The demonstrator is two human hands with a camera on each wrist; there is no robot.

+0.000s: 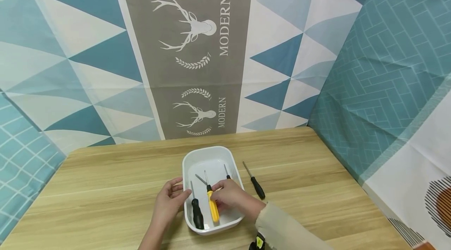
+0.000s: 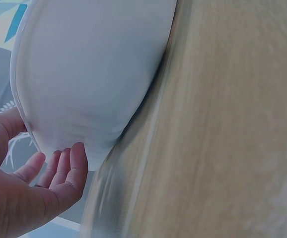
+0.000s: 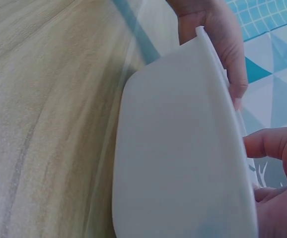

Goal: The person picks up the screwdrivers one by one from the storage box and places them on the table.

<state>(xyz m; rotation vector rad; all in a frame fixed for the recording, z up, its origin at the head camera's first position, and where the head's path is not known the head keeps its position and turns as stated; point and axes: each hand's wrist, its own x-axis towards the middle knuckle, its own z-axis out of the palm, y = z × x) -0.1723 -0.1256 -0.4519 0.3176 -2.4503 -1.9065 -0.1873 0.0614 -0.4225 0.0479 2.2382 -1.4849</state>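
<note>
A white tray [image 1: 230, 224] stands on the wooden table with several screwdrivers inside. My left hand [image 1: 170, 201] holds its left rim, thumb over the edge and fingers along the outer wall, as the left wrist view also shows. Reaching in over the right rim, my right hand [image 1: 230, 195] pinches the handle of a yellow screwdriver [image 1: 213, 209]. A black-handled screwdriver [image 1: 197, 212] lies left of it. Another dark-handled one [image 1: 227, 173] is partly hidden behind the right hand. A second metal shaft [image 1: 201, 179] crosses near the yellow screwdriver's tip.
Right of the tray, a black screwdriver [image 1: 258, 187] lies on the wooden table [image 1: 105, 187]. A black object with a yellow label [image 1: 260, 241] sits at the front, partly covered by the right sleeve [image 1: 282, 226]. Patterned cloth [image 1: 197, 54] hangs behind the table.
</note>
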